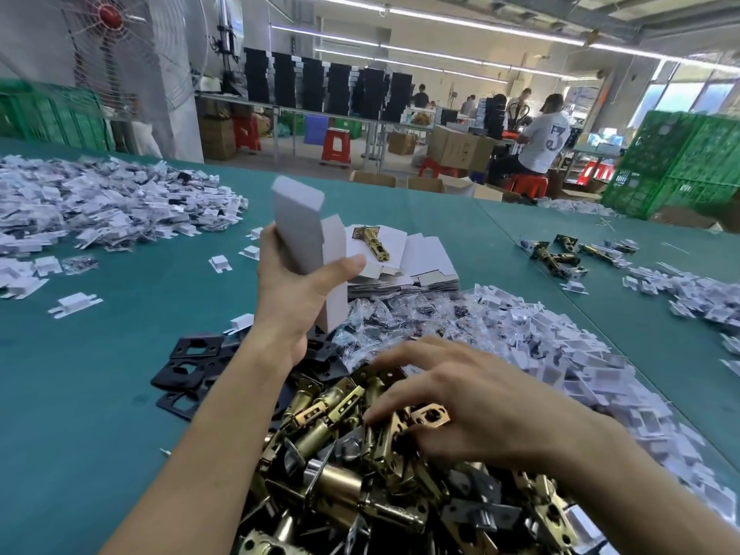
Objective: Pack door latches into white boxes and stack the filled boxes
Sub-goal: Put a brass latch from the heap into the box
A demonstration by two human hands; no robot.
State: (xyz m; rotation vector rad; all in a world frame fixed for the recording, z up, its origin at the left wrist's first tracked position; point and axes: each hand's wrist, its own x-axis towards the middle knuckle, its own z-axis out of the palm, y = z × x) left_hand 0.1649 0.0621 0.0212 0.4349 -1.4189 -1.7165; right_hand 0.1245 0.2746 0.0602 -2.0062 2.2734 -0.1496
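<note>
While left hand (298,290) grips upright white box (298,226), right hand (460,398) arched over latches (340,486)

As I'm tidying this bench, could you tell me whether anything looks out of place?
One brass latch lies alone on the stack of flat box blanks, apart from the main latch pile.

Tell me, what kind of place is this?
Most likely a factory packing floor for door hardware. A long teal table holds a heap of brass latches and flat white boxes. Behind it, workers are at benches among cartons and green crates.
</note>
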